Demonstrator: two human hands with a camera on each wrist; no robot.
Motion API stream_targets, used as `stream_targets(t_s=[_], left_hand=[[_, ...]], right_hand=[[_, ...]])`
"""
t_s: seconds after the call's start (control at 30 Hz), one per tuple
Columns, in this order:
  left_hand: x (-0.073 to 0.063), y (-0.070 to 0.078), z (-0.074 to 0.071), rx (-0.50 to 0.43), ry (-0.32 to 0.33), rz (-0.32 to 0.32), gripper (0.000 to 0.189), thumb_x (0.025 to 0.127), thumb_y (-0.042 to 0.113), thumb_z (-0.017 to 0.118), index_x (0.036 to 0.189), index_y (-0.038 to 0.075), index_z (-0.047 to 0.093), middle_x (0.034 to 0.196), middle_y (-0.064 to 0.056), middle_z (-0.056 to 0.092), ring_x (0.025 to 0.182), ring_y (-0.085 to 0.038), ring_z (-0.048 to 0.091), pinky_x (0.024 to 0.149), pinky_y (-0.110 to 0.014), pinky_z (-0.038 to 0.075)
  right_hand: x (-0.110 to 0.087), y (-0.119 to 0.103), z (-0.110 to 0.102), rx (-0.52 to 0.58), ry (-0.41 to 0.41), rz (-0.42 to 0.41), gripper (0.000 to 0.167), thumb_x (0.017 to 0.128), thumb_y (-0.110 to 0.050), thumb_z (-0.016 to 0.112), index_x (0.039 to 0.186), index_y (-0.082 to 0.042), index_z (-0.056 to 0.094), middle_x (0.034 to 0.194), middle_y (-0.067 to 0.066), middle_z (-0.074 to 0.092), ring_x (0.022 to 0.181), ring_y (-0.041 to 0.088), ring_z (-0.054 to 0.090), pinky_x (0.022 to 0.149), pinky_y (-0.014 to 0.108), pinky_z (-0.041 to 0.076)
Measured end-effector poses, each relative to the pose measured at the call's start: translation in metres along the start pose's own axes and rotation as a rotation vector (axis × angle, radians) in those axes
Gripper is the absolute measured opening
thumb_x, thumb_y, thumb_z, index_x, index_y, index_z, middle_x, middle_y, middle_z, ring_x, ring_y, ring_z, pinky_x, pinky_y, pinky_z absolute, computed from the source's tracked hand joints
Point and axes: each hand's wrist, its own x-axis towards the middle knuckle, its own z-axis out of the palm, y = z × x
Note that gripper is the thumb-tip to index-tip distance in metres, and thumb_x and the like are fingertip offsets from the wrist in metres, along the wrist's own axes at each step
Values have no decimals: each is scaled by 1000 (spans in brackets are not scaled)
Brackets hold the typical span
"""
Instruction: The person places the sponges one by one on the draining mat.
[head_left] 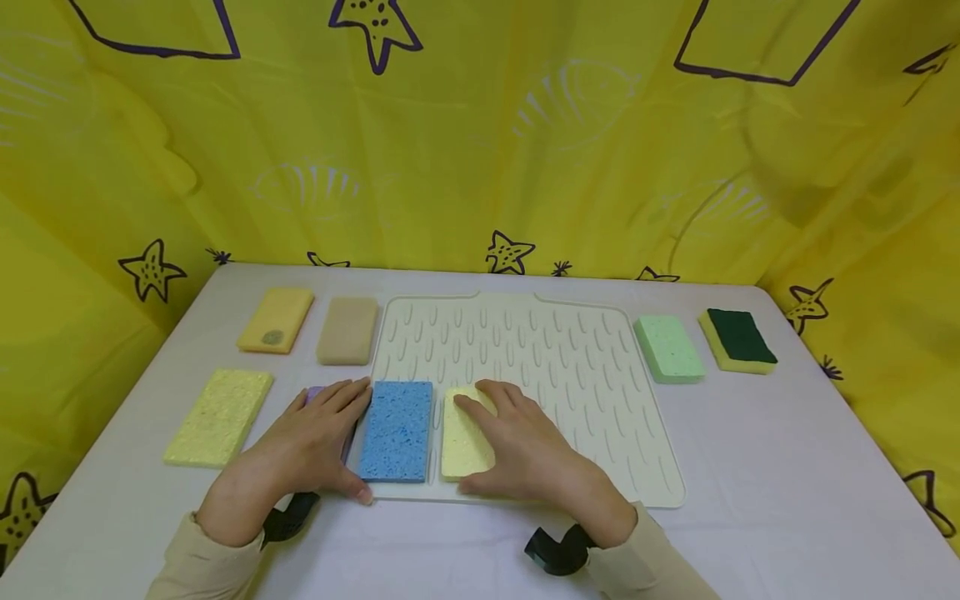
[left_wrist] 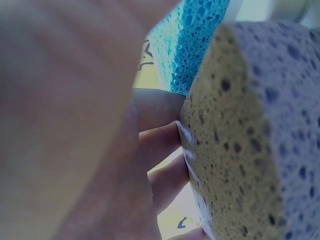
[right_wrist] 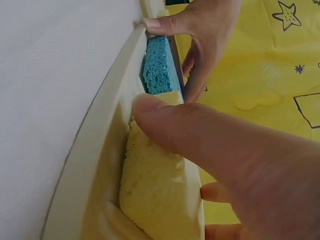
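My left hand (head_left: 318,442) grips a purple sponge (left_wrist: 295,125) that it mostly covers in the head view, at the left edge of the cream ridged mat (head_left: 555,400). Just right of that hand, a blue sponge (head_left: 397,432) lies lengthwise on the mat's near left part. A pale yellow sponge (head_left: 461,442) lies on the mat to the right of the blue one, with a narrow gap between them. My right hand (head_left: 528,437) holds this yellow sponge, its thumb on the near end and its fingers at the far end.
At left on the white table lie a yellow sponge (head_left: 219,417), an orange-yellow sponge (head_left: 276,321) with a round mark, and a beige sponge (head_left: 347,331). To the mat's right are a mint green sponge (head_left: 669,348) and a green-topped scouring sponge (head_left: 738,340). A yellow curtain (head_left: 450,167) hangs behind.
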Motion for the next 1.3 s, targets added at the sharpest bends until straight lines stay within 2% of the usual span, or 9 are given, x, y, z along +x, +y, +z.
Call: stream_targets(t_s=[0.23, 0.4, 0.63, 0.97, 1.3], left_hand=[[-1, 1, -1, -2, -1, -6, 134, 49, 70, 86, 152, 1, 36, 160, -16, 33, 146, -40, 31, 111, -73, 23], [-1, 1, -1, -1, 3, -6, 134, 49, 70, 86, 152, 1, 36, 160, -16, 34, 146, -39, 31, 111, -73, 22], [-1, 1, -1, 10, 3, -10, 134, 48, 70, 86, 152, 2, 36, 160, -16, 34, 146, -39, 32, 111, -73, 23], [1, 1, -1, 4, -8, -19, 135, 48, 70, 86, 153, 3, 35, 160, -15, 33, 147, -39, 30, 112, -73, 22], [1, 2, -1, 0, -25, -29, 135, 48, 71, 85, 153, 3, 34, 161, -15, 32, 147, -39, 30, 112, -72, 21]], right_hand=[[-7, 8, -6, 59, -31, -21, 103, 70, -55, 83, 154, -22, 34, 162, 13, 25, 147, 33, 29, 114, 53, 35], [-14, 20, -11, 116, -34, -42, 102, 71, -53, 83, 155, -26, 33, 165, 7, 19, 150, 28, 22, 116, 53, 34], [-24, 42, -18, 159, 34, -56, 92, 75, -44, 84, 152, -25, 38, 164, 6, 24, 152, 28, 18, 116, 57, 32], [-39, 70, -25, 133, 123, -12, 82, 78, -39, 82, 149, -22, 44, 161, 7, 29, 150, 31, 20, 114, 60, 33], [-56, 104, -31, 45, 200, 17, 76, 78, -32, 83, 144, -16, 49, 157, 12, 34, 147, 39, 22, 110, 66, 32]])
